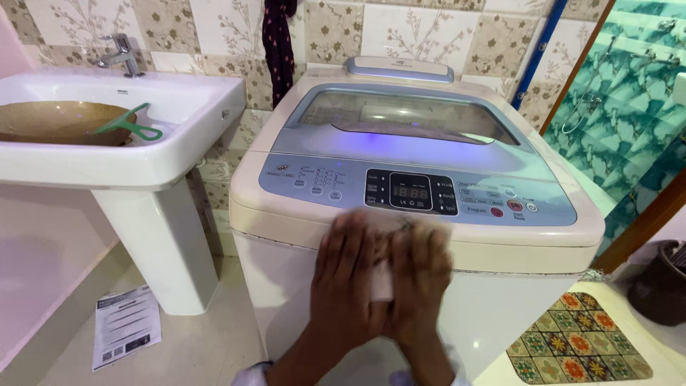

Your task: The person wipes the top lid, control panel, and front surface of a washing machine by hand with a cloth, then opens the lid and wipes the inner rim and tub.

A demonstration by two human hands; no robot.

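Walls: floral beige tiles (493,43); teal marbled tiles (629,93) at rt.
Floor: pale, w/ patterned mat (579,343), paper sheet (125,325).
Furniture: white pedestal sink (143,164) at lt.

You have two hands, left (348,275) and right (421,275), pressed on one top-loading washing machine (418,186). You can also count one pedestal washbasin (143,154), one tap (121,53), one patterned floor mat (579,339), one printed sheet (125,327).

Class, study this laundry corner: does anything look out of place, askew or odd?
Yes. A printed sheet lies askew on the floor beside the basin pedestal, and a brown bowl with a green utensil sits in the washbasin. The washing machine looks undamaged.
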